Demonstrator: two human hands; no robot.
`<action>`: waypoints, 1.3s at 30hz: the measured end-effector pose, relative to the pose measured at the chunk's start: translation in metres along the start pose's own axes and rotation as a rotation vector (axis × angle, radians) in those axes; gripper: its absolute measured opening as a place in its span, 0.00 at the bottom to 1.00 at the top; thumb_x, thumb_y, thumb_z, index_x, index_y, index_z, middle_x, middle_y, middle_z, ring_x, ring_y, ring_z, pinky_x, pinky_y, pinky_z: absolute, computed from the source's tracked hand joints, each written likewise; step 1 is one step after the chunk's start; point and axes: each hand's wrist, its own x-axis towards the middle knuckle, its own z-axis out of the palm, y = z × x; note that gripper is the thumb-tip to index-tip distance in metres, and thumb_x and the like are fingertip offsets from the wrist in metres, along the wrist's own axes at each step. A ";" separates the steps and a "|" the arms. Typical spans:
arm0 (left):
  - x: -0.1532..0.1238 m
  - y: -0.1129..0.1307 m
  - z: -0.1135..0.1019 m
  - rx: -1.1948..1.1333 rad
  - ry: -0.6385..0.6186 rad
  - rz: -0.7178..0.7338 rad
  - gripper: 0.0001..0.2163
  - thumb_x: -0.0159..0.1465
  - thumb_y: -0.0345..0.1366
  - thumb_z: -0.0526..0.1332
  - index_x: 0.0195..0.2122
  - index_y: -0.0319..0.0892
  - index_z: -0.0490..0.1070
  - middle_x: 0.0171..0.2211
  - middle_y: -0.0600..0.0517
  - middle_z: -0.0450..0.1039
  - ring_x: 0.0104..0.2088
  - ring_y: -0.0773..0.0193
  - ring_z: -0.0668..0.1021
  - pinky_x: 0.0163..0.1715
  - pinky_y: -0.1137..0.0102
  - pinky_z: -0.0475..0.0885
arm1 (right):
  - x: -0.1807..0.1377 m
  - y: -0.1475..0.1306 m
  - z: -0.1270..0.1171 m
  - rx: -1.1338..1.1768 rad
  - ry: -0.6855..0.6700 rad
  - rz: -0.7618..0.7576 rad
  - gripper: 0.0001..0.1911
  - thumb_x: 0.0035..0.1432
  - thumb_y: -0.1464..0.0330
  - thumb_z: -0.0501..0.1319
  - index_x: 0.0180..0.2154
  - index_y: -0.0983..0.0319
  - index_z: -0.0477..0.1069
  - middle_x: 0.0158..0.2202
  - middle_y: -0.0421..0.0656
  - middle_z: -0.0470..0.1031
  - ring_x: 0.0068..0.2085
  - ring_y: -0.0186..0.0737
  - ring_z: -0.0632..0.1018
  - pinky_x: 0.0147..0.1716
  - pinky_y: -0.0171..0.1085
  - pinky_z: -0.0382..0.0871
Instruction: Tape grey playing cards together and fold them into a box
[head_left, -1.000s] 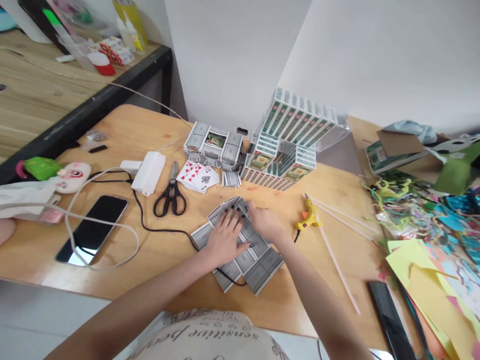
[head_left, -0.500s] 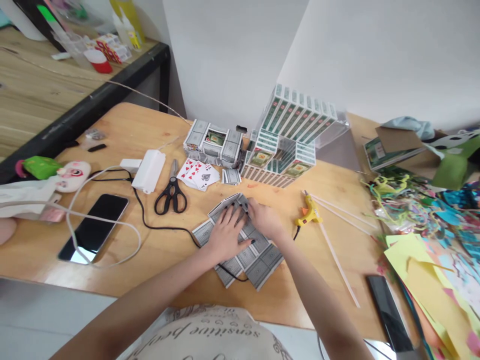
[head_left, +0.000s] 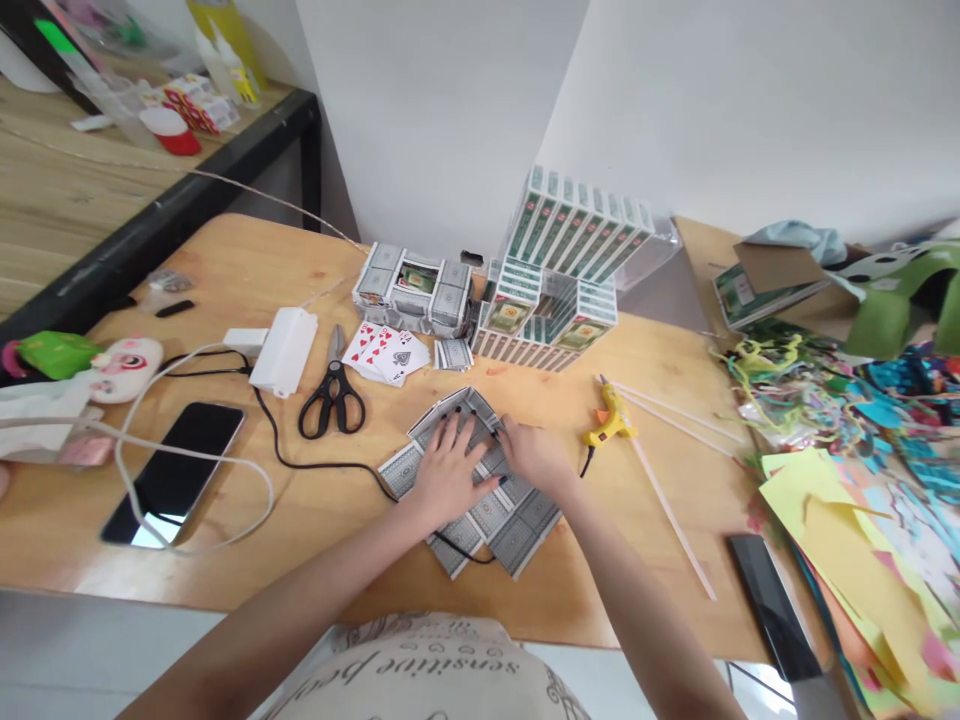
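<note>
On the wooden table in front of me lies a panel of grey-backed playing cards [head_left: 517, 530], joined together with raised flaps along its far edge. My left hand [head_left: 450, 475] rests flat on the panel, fingers spread. At its upper right edge, my right hand [head_left: 534, 458] has its fingers bent around a card flap; the fingertips are partly hidden. A black cord crosses over the panel's near part. Just beyond are loose face-up playing cards [head_left: 386, 352] and a small stack of face-down cards [head_left: 453, 353].
Black-handled scissors [head_left: 332, 398] and a phone [head_left: 176, 470] lie left. A yellow glue gun [head_left: 609, 418] with glue sticks is right. Behind stand a card-covered box structure [head_left: 412, 290] and stacked green card boxes [head_left: 577, 235]. Coloured paper [head_left: 840, 530] covers the right side.
My right hand has slid a little nearer along the panel's right edge. The left hand stays flat on the cards. The camera view has shifted slightly.
</note>
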 end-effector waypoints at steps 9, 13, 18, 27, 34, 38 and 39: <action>-0.001 0.003 -0.007 -0.056 -0.010 0.033 0.22 0.59 0.48 0.55 0.51 0.40 0.65 0.58 0.39 0.56 0.60 0.43 0.55 0.57 0.48 0.54 | -0.002 0.000 -0.003 0.025 0.003 0.037 0.15 0.66 0.64 0.40 0.42 0.62 0.62 0.36 0.48 0.76 0.36 0.40 0.78 0.30 0.33 0.62; 0.005 -0.002 -0.036 -0.165 0.023 0.215 0.14 0.61 0.34 0.54 0.48 0.43 0.66 0.58 0.44 0.58 0.61 0.52 0.57 0.58 0.55 0.59 | -0.005 0.006 -0.008 0.101 0.030 0.083 0.18 0.65 0.58 0.42 0.44 0.61 0.62 0.41 0.47 0.75 0.41 0.40 0.76 0.33 0.33 0.63; 0.035 -0.035 -0.058 -0.207 0.201 -0.087 0.20 0.60 0.33 0.55 0.54 0.38 0.61 0.54 0.42 0.63 0.57 0.53 0.64 0.56 0.57 0.62 | 0.004 -0.002 -0.013 0.130 0.106 0.092 0.18 0.65 0.58 0.42 0.48 0.60 0.60 0.43 0.48 0.74 0.43 0.41 0.76 0.36 0.35 0.64; 0.053 -0.061 -0.036 -0.380 0.035 -0.173 0.18 0.61 0.26 0.48 0.49 0.41 0.70 0.45 0.48 0.75 0.45 0.59 0.77 0.44 0.63 0.72 | 0.030 -0.014 -0.016 0.085 0.076 0.023 0.14 0.63 0.72 0.43 0.49 0.60 0.58 0.40 0.47 0.75 0.40 0.41 0.77 0.33 0.34 0.65; 0.056 -0.064 -0.035 -0.453 0.052 -0.196 0.20 0.59 0.25 0.49 0.49 0.42 0.71 0.46 0.49 0.74 0.45 0.59 0.77 0.45 0.64 0.73 | 0.029 -0.016 -0.014 0.069 0.053 0.005 0.16 0.61 0.75 0.43 0.50 0.61 0.56 0.42 0.49 0.74 0.41 0.41 0.76 0.35 0.35 0.66; 0.054 -0.061 -0.035 -0.440 0.034 -0.190 0.21 0.59 0.24 0.49 0.50 0.43 0.70 0.46 0.50 0.74 0.45 0.59 0.77 0.45 0.64 0.73 | 0.031 -0.019 -0.014 0.039 0.043 -0.007 0.14 0.61 0.76 0.43 0.48 0.62 0.56 0.42 0.50 0.73 0.41 0.40 0.77 0.35 0.34 0.67; 0.053 -0.059 -0.035 -0.439 0.024 -0.187 0.21 0.59 0.24 0.48 0.50 0.43 0.70 0.46 0.50 0.74 0.46 0.60 0.76 0.46 0.64 0.73 | 0.032 -0.019 -0.014 0.030 0.037 -0.005 0.14 0.61 0.76 0.43 0.48 0.63 0.56 0.42 0.51 0.73 0.41 0.40 0.77 0.35 0.34 0.67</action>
